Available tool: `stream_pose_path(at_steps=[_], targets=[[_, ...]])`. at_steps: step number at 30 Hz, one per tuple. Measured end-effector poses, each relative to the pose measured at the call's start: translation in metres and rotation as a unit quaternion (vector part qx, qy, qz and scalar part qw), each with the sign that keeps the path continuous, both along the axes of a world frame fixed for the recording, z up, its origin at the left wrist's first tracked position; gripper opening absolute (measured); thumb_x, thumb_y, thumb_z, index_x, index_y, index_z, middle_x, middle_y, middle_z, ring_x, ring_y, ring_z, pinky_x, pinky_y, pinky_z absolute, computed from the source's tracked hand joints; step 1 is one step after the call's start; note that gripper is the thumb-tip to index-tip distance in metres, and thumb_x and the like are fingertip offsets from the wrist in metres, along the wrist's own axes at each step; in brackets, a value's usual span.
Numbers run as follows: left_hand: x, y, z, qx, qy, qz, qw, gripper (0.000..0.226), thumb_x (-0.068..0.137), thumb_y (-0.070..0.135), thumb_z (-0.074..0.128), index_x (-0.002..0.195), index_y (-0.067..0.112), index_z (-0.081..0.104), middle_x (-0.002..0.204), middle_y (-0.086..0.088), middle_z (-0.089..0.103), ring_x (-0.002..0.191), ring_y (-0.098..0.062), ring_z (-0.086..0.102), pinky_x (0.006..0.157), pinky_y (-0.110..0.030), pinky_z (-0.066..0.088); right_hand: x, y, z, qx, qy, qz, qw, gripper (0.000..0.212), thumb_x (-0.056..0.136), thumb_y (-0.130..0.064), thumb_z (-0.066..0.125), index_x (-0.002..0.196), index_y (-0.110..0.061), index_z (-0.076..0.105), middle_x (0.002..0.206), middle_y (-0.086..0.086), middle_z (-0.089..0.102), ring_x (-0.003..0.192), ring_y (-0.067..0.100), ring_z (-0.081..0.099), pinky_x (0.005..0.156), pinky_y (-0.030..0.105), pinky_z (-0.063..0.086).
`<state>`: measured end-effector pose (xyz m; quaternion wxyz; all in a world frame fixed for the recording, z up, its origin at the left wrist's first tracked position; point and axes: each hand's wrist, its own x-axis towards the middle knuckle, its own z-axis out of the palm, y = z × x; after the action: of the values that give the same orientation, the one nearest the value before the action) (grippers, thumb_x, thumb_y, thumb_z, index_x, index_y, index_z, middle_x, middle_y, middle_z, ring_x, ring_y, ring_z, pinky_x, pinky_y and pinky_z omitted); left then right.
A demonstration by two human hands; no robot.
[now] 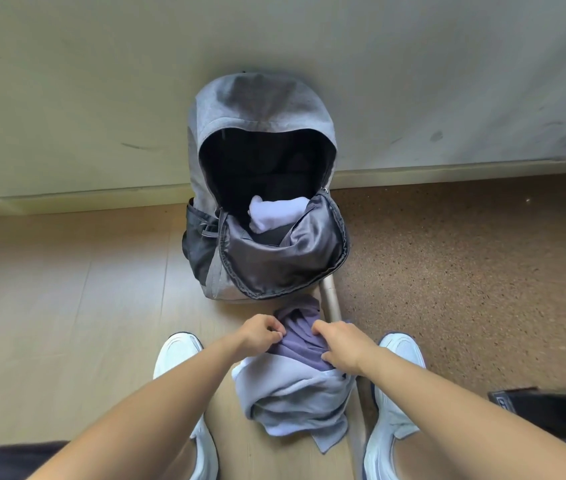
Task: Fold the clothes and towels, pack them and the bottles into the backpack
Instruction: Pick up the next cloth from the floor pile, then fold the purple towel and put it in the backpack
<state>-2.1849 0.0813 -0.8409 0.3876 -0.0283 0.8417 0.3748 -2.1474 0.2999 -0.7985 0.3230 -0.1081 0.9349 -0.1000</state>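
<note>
One white towel (276, 213) sits in the backpack (264, 109); the left hand (262, 336) and right hand (342, 348) pinch the purple garment (300, 339), not yet packed.

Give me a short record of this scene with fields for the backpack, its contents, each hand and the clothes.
backpack: grey, unzipped, leaning on the wall
inside: folded white cloth
left hand: grips the purple garment
right hand: grips the same garment
below: light grey garment on the floor between white shoes
</note>
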Motion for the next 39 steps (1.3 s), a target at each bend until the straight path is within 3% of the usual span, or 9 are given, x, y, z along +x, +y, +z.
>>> stream_pose_path(at_steps=[4,8,13,16,20,24,27,33,39], targets=[[-0.005,0.005,0.011,-0.030,0.055,-0.041,0.997,0.027,0.093,0.004,0.059,0.103,0.015,0.081,0.100,0.001,0.077,0.095,-0.014,0.065,0.087,-0.022,0.049,-0.012,0.004,0.014,-0.011,0.014,-0.007,1.000,0.031,0.087,-0.028,0.073,0.112,-0.019,0.057,0.115,0.010,0.065,0.108,0.035,0.061,0.080,0.034,0.044],[-0.013,-0.001,0.046,-0.118,0.185,-0.231,0.948,0.045,0.081,-0.001,0.052,0.105,0.024,0.081,0.104,0.002,0.079,0.101,-0.022,0.070,0.085,-0.028,0.053,-0.031,0.010,0.046,0.014,0.004,0.034,0.999,0.022,0.082,-0.028,0.078,0.099,-0.016,0.071,0.088,0.004,0.060,0.088,0.030,0.062,0.070,0.029,0.043],[-0.021,0.000,0.099,-0.169,0.278,-0.356,0.876,0.012,0.077,0.022,0.065,0.087,0.021,0.072,0.087,-0.007,0.071,0.087,-0.034,0.063,0.063,-0.031,0.043,-0.058,0.011,0.103,-0.029,-0.007,0.055,0.998,0.011,0.083,-0.025,0.072,0.090,-0.018,0.078,0.071,0.001,0.064,0.071,0.017,0.055,0.067,0.029,0.046],[-0.026,-0.002,0.129,-0.150,0.299,-0.390,0.858,0.026,0.072,0.042,0.072,0.073,0.023,0.053,0.086,-0.001,0.057,0.087,-0.025,0.055,0.067,-0.033,0.047,-0.070,0.010,0.150,-0.101,-0.016,0.069,0.992,0.011,0.085,-0.021,0.068,0.085,-0.014,0.076,0.067,-0.002,0.061,0.062,0.007,0.048,0.064,0.028,0.044],[-0.035,-0.004,0.171,-0.071,0.297,-0.340,0.889,0.027,0.066,0.048,0.063,0.073,0.022,0.060,0.095,0.008,0.056,0.091,-0.016,0.053,0.078,-0.034,0.049,-0.073,0.017,0.213,-0.202,-0.032,0.022,0.979,0.021,0.093,-0.022,0.068,0.072,-0.020,0.071,0.064,-0.006,0.052,0.063,0.010,0.044,0.060,0.027,0.038],[-0.047,-0.002,0.215,-0.015,0.240,-0.241,0.940,0.014,0.071,0.028,0.068,0.074,0.019,0.058,0.074,0.003,0.065,0.072,-0.019,0.059,0.068,-0.035,0.051,-0.075,0.024,0.255,-0.340,-0.036,-0.056,0.938,0.036,0.098,-0.035,0.063,0.091,-0.001,0.070,0.086,0.004,0.064,0.084,0.016,0.055,0.084,0.038,0.045],[-0.048,-0.006,0.243,0.034,0.242,-0.211,0.947,0.023,0.071,0.034,0.072,0.090,0.025,0.063,0.087,0.005,0.072,0.085,-0.018,0.069,0.079,-0.038,0.056,-0.072,0.028,0.288,-0.426,-0.025,-0.074,0.901,0.039,0.105,-0.029,0.054,0.101,0.008,0.065,0.095,0.008,0.065,0.093,0.017,0.058,0.092,0.035,0.046],[-0.061,-0.021,0.290,0.002,0.230,-0.209,0.950,0.029,0.067,0.050,0.076,0.073,0.024,0.068,0.071,0.008,0.065,0.068,-0.012,0.060,0.072,-0.037,0.055,-0.081,0.035,0.340,-0.454,0.152,-0.139,0.867,0.042,0.104,-0.027,0.056,0.098,0.015,0.059,0.087,0.009,0.055,0.085,0.019,0.050,0.080,0.033,0.040],[-0.079,-0.040,0.328,-0.029,0.238,-0.152,0.959,0.037,0.064,0.050,0.083,0.087,0.022,0.076,0.088,0.005,0.079,0.089,-0.016,0.075,0.082,-0.036,0.061,-0.105,0.047,0.387,-0.547,0.321,-0.259,0.729,0.021,0.103,-0.024,0.058,0.088,-0.010,0.065,0.082,0.005,0.055,0.080,0.013,0.051,0.075,0.029,0.043]])
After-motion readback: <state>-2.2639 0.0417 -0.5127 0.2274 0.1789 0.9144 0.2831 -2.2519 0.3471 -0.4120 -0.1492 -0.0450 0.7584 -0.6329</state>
